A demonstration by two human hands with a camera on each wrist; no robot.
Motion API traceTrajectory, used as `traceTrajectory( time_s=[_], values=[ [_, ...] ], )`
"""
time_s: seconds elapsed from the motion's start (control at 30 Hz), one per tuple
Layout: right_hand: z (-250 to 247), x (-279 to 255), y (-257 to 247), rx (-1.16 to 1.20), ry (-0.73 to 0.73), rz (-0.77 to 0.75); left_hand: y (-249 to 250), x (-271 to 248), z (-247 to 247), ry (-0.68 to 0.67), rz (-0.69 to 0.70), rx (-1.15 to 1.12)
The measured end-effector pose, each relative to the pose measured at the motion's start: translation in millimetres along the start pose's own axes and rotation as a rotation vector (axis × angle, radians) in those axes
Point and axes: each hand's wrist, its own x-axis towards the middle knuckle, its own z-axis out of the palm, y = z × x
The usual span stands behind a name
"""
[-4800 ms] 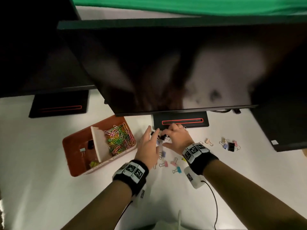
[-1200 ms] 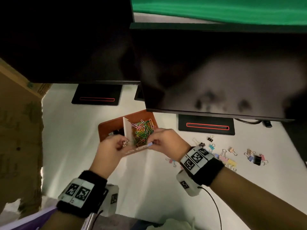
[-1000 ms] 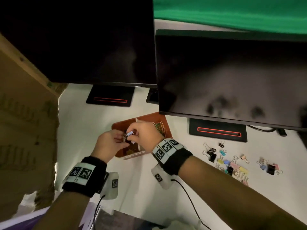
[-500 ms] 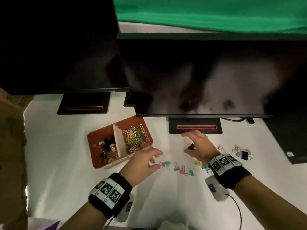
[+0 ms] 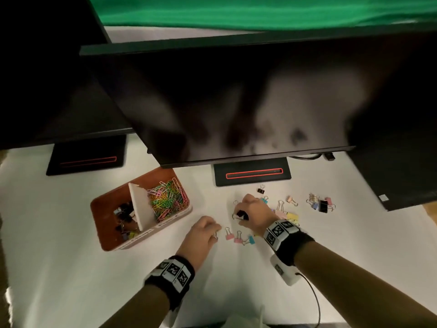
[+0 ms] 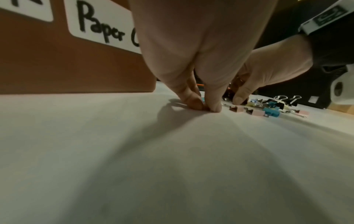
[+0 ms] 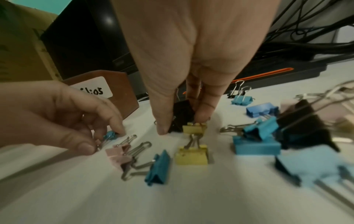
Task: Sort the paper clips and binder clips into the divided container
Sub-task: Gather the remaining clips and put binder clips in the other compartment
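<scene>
A brown divided container [image 5: 107, 243] stands at left; its left section holds binder clips [image 5: 123, 217] and its right section coloured paper clips [image 5: 166, 197], with a white divider [image 5: 139, 207] between. Loose binder clips lie to its right on the white table. My left hand [image 5: 215, 233] is down on the table and pinches a small blue binder clip [image 7: 110, 134] between thumb and fingertip. My right hand [image 7: 182, 125] grips a black binder clip [image 7: 182, 115] between thumb and fingers, just above a yellow clip [image 7: 194, 128].
Pink clips [image 5: 229, 236] and a blue clip [image 5: 250, 240] lie between my hands. More clips are scattered to the right [image 5: 319, 204], and a small black one [image 5: 260, 190] sits near the monitor base [image 5: 251, 173]. Two dark monitors overhang the back of the table.
After visiting the container's left section, both hands came back to the loose pile. Since half a second ago the left hand has dropped onto the blue clip and the right has closed on the black one.
</scene>
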Motion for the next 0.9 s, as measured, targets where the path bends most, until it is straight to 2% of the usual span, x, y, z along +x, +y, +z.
traceTrajectory(
  time_s=[0.17,0.43,0.57,0.7,0.8,0.9],
  values=[
    [-1.4,3.3,-3.7,0.021,-0.04,-0.023,1.1,1.5,-4.1,0.036,-0.093,-0.137],
    [-3.5,2.9,-11.8,0.065,-0.068,-0.06,-7.1,-4.4,-3.3,0.117,-0.136,-0.205],
    [-14.8,-1.5,-29.2,0.116,-0.019,-0.139,-12.6,-16.7,-14.4,0.173,-0.122,-0.271],
    [-28.3,-4.3,-63.7,0.204,0.033,-0.278,-9.6,-40.7,-49.0,0.232,-0.111,-0.33],
    [-37.6,2.2,-104.9,0.236,0.068,-0.405,-11.7,-67.3,-87.3,0.353,-0.127,-0.342],
    [-40.3,12.4,-156.8,0.291,0.1,-0.511,-32.7,-90.3,-128.6,0.547,-0.225,-0.407]
  ],
)
